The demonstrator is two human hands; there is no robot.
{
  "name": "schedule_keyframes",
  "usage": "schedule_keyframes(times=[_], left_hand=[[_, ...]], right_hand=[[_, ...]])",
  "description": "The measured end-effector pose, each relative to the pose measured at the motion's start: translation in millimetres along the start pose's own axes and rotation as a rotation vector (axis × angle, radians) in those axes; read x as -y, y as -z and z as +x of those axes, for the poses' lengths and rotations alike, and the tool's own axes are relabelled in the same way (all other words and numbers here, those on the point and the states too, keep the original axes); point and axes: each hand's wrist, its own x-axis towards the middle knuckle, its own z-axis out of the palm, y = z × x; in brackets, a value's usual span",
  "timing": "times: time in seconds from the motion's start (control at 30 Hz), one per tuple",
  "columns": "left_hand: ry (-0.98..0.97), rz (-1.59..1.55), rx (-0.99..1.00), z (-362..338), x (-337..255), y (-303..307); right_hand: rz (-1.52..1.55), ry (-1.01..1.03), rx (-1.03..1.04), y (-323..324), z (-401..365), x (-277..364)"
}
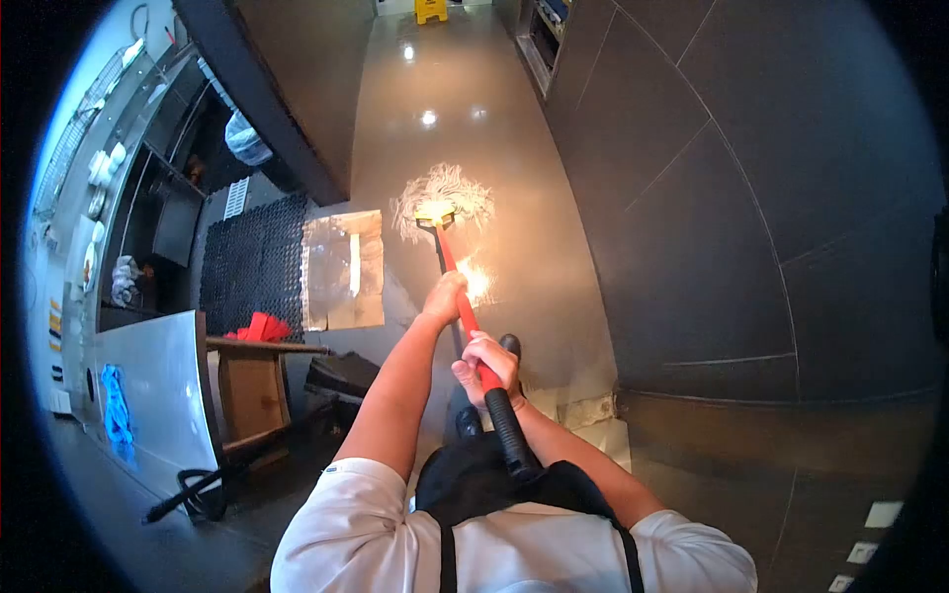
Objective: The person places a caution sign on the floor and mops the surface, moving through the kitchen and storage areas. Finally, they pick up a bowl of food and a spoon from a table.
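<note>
A string mop [461, 259] with a red handle and black grip runs forward from my body to the floor. My left hand [447, 296] is closed around the red shaft, farther down toward the head. Nearer my apron, my right hand [488, 360] wraps the handle just above the black grip, its thumb partly lifted. The pale mop strings [450, 190] lie spread on the shiny grey floor [514, 237], below a yellow-green clamp [435, 214].
Left of the mop lies a flattened cardboard sheet [343, 272] beside a black rubber mat [252, 259]. A steel counter [158, 385] with a blue cloth [117, 405] stands at left. Dark tiled wall [692, 217] bounds the right. A yellow floor sign [431, 11] stands far ahead.
</note>
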Motion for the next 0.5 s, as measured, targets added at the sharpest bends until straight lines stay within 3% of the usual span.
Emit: schedule_keyframes(times=[0.13,0.2,0.23,0.3,0.37,0.47,0.5], left_hand=[[-0.092,-0.001,-0.365,-58,-48,-25],[-0.1,-0.017,-0.388,-81,-84,-31],[-0.105,-0.022,-0.405,-92,-104,-31],[-0.138,-0.05,-0.497,-116,-148,-30],[-0.062,-0.149,-0.416,-149,-183,-33],[-0.132,-0.259,-0.395,-205,-219,-51],[-0.116,-0.307,-0.283,-225,-232,-53]], right_hand=[[0.017,-0.098,-0.04,27,-13,60],[0.076,-0.269,-0.039,49,-11,107],[0.036,-0.208,-0.033,61,-10,118],[0.067,-0.277,0.018,85,-10,148],[0.042,-0.358,0.115,112,-9,192],[0.243,-0.271,0.053,141,-33,223],[0.281,-0.324,0.039,150,-41,248]])
